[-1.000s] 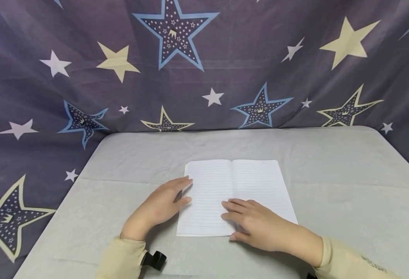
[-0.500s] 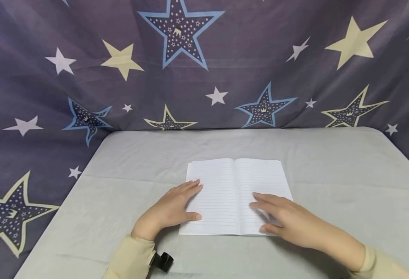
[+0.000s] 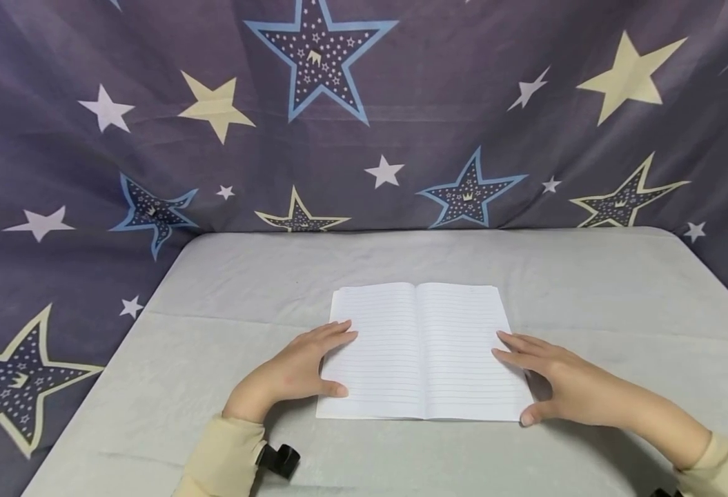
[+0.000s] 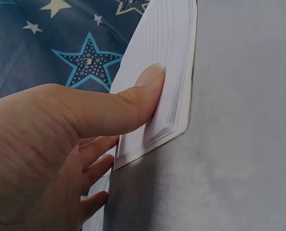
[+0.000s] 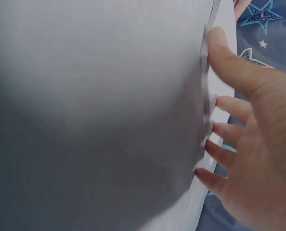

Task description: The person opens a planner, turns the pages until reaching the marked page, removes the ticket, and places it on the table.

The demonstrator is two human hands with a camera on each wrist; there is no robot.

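Note:
An open lined notebook (image 3: pixel 422 348) lies flat on the grey table (image 3: pixel 214 386) in the head view. My left hand (image 3: pixel 334 363) rests on its left edge, fingers straight and thumb on the lower left page. In the left wrist view that thumb (image 4: pixel 148 91) presses on the page stack of the notebook (image 4: pixel 169 43). My right hand (image 3: pixel 515 383) sits at the notebook's right edge, with straight fingers touching the page border and the thumb at the lower right corner. Seen from the right wrist, the fingertips (image 5: pixel 213 130) meet the edge of the notebook (image 5: pixel 181 219).
A dark curtain (image 3: pixel 364 138) printed with blue, cream and white stars hangs behind and to the left of the table. A black strap clip (image 3: pixel 279 459) shows at my left cuff. Both arms wear cream sleeves (image 3: pixel 221 459).
My right hand slid from the middle of the notebook across the right page to its right edge. My left hand stayed at the left edge, shifting only slightly.

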